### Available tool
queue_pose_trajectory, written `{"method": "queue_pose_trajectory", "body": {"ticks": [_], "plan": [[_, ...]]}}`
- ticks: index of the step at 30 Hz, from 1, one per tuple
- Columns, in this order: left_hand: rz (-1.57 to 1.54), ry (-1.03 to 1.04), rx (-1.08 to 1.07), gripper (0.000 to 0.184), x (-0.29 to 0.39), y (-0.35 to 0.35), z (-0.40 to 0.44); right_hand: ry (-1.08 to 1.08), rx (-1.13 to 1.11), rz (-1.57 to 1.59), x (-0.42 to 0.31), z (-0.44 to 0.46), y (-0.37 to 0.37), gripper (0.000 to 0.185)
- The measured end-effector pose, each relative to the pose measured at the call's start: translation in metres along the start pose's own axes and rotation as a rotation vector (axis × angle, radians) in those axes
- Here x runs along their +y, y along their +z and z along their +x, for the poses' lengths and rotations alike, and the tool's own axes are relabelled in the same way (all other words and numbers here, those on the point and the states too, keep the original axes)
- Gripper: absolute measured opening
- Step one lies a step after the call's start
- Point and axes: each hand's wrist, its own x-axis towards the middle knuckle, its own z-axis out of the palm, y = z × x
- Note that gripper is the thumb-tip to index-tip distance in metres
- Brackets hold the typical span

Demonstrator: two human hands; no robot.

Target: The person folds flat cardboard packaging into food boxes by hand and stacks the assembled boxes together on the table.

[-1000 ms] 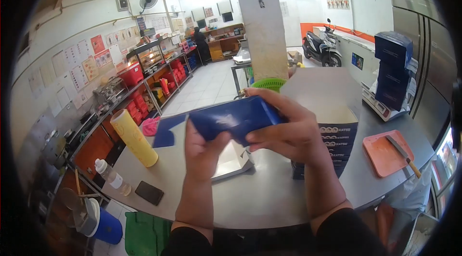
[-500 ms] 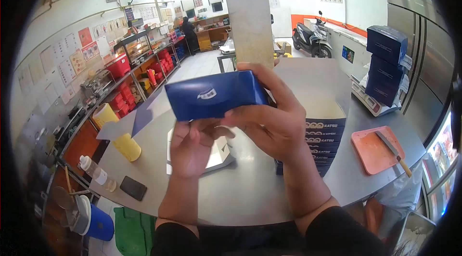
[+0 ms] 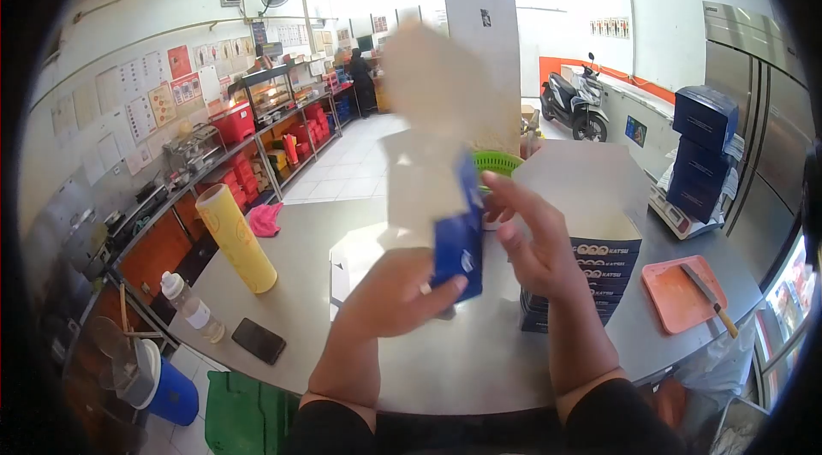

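Observation:
My left hand (image 3: 390, 291) grips a blue cardboard box (image 3: 456, 260) by its lower left side, thumb on the blue face. The box is tilted on end, its pale inside and a long flap standing up, blurred by motion. My right hand (image 3: 538, 239) is just right of the box with fingers apart; whether a fingertip touches the box edge I cannot tell. Below my right hand rises a stack of blue KATSU boxes (image 3: 599, 271), the top one with its pale lid up. A white open box (image 3: 349, 260) lies on the table behind my left hand.
On the steel table (image 3: 300, 275) stand a yellow film roll (image 3: 237, 238), a clear bottle (image 3: 193, 308) and a phone (image 3: 259, 341). At right are an orange tray (image 3: 676, 301) with a knife (image 3: 706, 294), and blue boxes (image 3: 702, 147) on a scale (image 3: 685, 211). A green basket (image 3: 497, 166) sits behind.
The box has turned from level to upright and its pale flap now stands open. My right hand has let go and moved right. The view has shifted, showing the whole film roll.

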Motion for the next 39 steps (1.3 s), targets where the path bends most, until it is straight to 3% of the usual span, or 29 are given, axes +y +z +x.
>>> {"method": "queue_pose_trajectory", "body": {"ticks": [3, 6, 9, 12, 15, 16, 18, 24, 31, 34, 39], "plan": [[0.084, 0.11, -0.065, 0.022, 0.0, 0.004, -0.001, 0.001, 0.047, -0.086, 0.001, -0.002, 0.001, 0.049], [0.146, -0.008, -0.222, 0.019, 0.015, -0.003, 0.0, -0.021, 0.057, -0.181, -0.001, -0.001, -0.003, 0.044], [0.206, 0.0, -0.185, 0.021, 0.019, -0.005, 0.001, 0.001, 0.053, -0.209, -0.006, 0.003, -0.007, 0.037], [0.267, 0.033, -0.006, 0.021, 0.008, -0.001, 0.002, 0.101, 0.136, -0.149, -0.003, -0.003, -0.009, 0.03], [0.038, -0.081, 0.527, 0.025, 0.011, 0.011, 0.01, 0.12, 0.323, -0.115, 0.015, -0.007, -0.008, 0.027], [0.205, 0.113, 0.724, 0.041, -0.006, 0.013, 0.011, 0.12, 0.37, -0.087, 0.019, -0.008, -0.009, 0.026], [0.325, 0.313, 0.861, 0.055, -0.013, 0.016, 0.015, 0.119, 0.465, -0.03, 0.019, -0.003, -0.006, 0.025], [0.438, 0.327, 0.835, 0.066, -0.01, 0.02, 0.026, 0.131, 0.485, 0.022, 0.014, -0.004, -0.006, 0.025], [0.543, 0.507, 0.675, 0.05, -0.017, 0.021, 0.029, 0.124, 0.423, -0.312, 0.002, -0.001, -0.008, 0.017], [0.538, 0.512, 0.617, 0.046, -0.016, 0.025, 0.03, 0.242, 0.436, -0.408, -0.01, 0.002, 0.001, 0.016], [0.52, 0.496, 0.616, 0.041, -0.017, 0.032, 0.033, -0.029, 0.364, -0.481, 0.009, 0.001, 0.004, 0.016]]}}
